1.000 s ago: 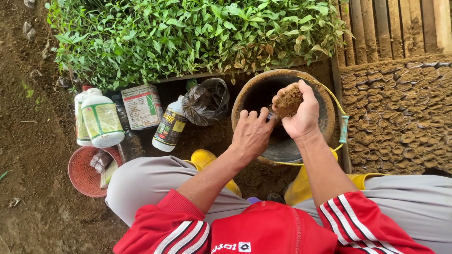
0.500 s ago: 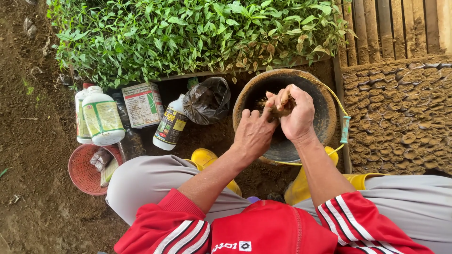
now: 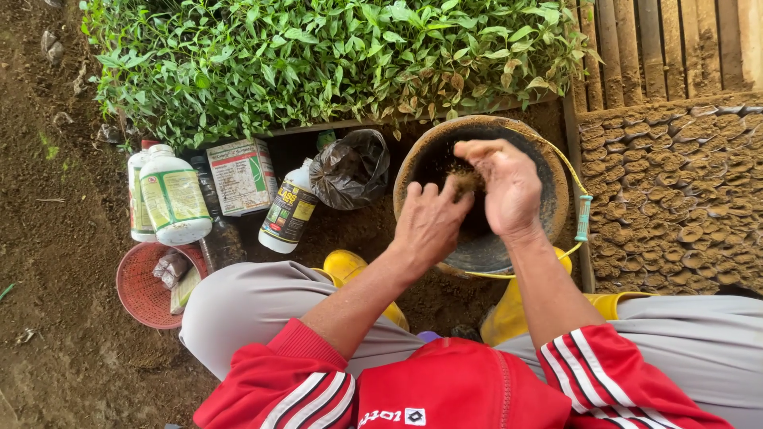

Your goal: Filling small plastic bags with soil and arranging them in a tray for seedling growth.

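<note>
Crumbling a soil clump (image 3: 465, 181) over the round basin (image 3: 556, 171), left hand (image 3: 429, 222) loosely curled, right hand (image 3: 509, 187) pinching it; best kept above the basin, catching falling crumbs.

Bare soil ground (image 3: 56, 238) carrying gardening supplies

Bottles (image 3: 171, 195) at nine o'clock, red basket (image 3: 139, 290) below, round basin (image 3: 548, 171) centre, seedlings (image 3: 318, 56) at twelve.

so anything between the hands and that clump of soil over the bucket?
No. Both hands, left hand and right hand, already touch the soil clump directly above the round bucket. Nothing visible lies between the clump and the bucket's inside.
</note>
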